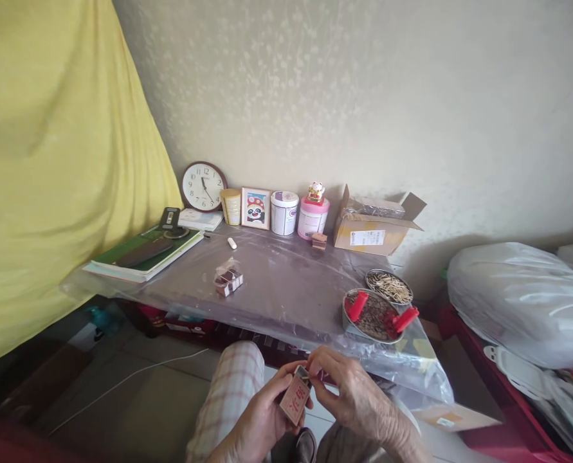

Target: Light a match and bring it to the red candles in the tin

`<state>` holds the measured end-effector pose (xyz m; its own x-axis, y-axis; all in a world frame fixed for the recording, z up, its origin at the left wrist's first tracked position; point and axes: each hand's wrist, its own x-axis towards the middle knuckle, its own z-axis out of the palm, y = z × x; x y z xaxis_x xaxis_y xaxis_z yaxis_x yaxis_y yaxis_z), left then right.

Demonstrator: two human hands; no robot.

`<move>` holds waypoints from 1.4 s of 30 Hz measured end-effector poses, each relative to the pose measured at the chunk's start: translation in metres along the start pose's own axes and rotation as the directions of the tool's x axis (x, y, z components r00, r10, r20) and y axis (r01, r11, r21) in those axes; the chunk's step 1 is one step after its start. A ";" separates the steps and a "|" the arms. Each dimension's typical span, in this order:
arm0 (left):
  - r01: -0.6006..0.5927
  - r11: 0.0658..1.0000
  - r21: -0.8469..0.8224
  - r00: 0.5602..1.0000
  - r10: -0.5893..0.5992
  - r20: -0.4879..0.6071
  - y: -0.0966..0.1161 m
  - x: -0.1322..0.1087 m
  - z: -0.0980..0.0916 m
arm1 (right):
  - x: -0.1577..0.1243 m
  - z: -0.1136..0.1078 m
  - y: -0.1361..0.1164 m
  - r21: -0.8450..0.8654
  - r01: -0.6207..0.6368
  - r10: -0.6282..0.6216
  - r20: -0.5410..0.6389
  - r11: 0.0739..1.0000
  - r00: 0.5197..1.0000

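Red Chinese characters (pixel 297 400) on matchbox (pixel 291 408) in left hand (pixel 265 411).

Open lane across table (pixel 286 276); obstacles: wrapped pack (pixel 229 281) left, red candles (pixel 357 307) right.

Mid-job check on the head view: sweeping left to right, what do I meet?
Yellow cloth, round clock, framed panda picture, matchbox in the left hand, open cardboard box, white plastic bag.

Pale patterned wall (pixel 276 96), yellow drape (pixel 54 148) leftward, plastic-covered table (pixel 276 273), tiled floor (pixel 163 405) below
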<state>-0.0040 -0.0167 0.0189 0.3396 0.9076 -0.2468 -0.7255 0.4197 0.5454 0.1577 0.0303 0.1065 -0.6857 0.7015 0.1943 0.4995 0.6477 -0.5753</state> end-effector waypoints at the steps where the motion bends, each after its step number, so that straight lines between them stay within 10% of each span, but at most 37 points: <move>1: -0.008 1.000 -0.006 1.000 0.008 0.006 0.000 0.000 0.001 | 0.000 0.001 0.000 0.076 -0.008 0.008 -0.001 0.997 1.000; 13: -0.002 0.997 -0.075 0.997 0.008 0.075 0.010 -0.007 0.007 | -0.005 0.017 0.017 0.825 -0.110 0.438 -0.176 0.554 0.882; 26: -0.037 0.960 -0.276 0.998 0.048 0.033 0.011 -0.009 0.012 | -0.026 0.051 0.031 0.573 -0.140 0.362 -0.294 0.807 0.885; 42: -0.028 0.956 -0.293 0.997 0.047 0.057 0.007 -0.009 0.007 | -0.033 0.063 0.043 0.611 -0.066 0.407 -0.440 0.789 0.800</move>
<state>-0.0081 -0.0217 0.0308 0.3391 0.9244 -0.1746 -0.8782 0.3776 0.2935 0.1680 0.0164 0.0250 -0.1120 0.9561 0.2708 0.1161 0.2833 -0.9520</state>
